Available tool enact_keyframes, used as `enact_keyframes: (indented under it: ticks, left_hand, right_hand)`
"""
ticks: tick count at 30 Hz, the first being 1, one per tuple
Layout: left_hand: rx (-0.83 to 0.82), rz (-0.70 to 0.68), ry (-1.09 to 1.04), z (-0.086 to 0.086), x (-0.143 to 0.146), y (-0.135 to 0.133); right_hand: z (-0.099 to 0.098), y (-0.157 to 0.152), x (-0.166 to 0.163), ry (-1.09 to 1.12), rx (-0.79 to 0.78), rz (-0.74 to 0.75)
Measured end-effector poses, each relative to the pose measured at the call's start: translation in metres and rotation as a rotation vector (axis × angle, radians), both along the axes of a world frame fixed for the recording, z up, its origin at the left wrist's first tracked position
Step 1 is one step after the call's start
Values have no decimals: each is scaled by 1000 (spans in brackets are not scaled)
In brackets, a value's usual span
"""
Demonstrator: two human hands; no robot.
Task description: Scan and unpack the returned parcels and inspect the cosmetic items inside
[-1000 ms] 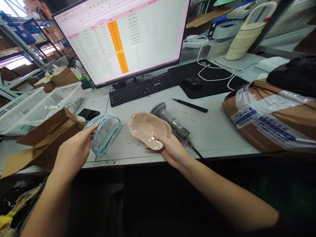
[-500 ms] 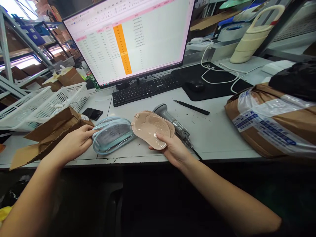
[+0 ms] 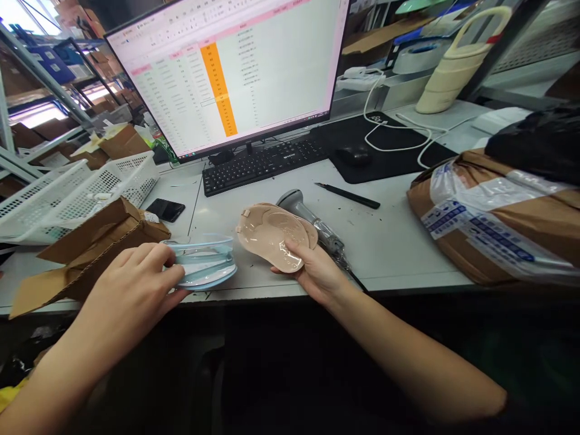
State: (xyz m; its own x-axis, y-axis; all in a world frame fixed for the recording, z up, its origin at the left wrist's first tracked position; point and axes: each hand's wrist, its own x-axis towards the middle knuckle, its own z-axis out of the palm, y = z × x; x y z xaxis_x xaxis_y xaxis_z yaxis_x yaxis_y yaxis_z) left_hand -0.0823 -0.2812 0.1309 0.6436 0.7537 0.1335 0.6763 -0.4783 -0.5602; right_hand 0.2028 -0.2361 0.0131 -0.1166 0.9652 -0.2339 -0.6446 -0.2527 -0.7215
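Near the front edge of the tabletop [image 3: 399, 260], fingers of the left hand [image 3: 144, 279] grip the left end of the blue-trimmed clear pouch [image 3: 209, 264], now tipped nearly edge-on, its broad face turned from view; the right hand [image 3: 315, 270] still holds the beige cups [image 3: 265, 232].

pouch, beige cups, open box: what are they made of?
Pouch: probably clear, glossy flexible plastic with blue edging; see-through, with bright reflections.
Beige cups: smooth and shiny, perhaps silicone or soft plastic; sharp highlights, but firmness can't be told.
Open box: matte brown corrugated cardboard; ridged cut edge shows.
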Motion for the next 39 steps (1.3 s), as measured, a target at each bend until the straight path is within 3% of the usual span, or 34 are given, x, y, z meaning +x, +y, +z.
enact_keyframes:
  ticks: [14,22,25,29,35,39]
  left_hand:
    - [-75,22,-62,11,18,-17]
    - [-163,-94,-123,-1,26,-3]
    - [-264,-126,-170,-4,29,-1]
    - [-391,-105,-168,-10,30,4]
    - [-392,-118,-183,-22,31,15]
    - [-454,-91,-339,-19,31,17]
  right_hand:
    - [6,-7,2,39,-26,2]
    - [1,-13,5,-34,118,-49]
    - [1,-15,7,-92,181,-49]
    - [-2,-19,8,-157,260,-53]
    - [-15,-25,11,-202,366,-20]
    - [-13,-26,10,-200,339,12]
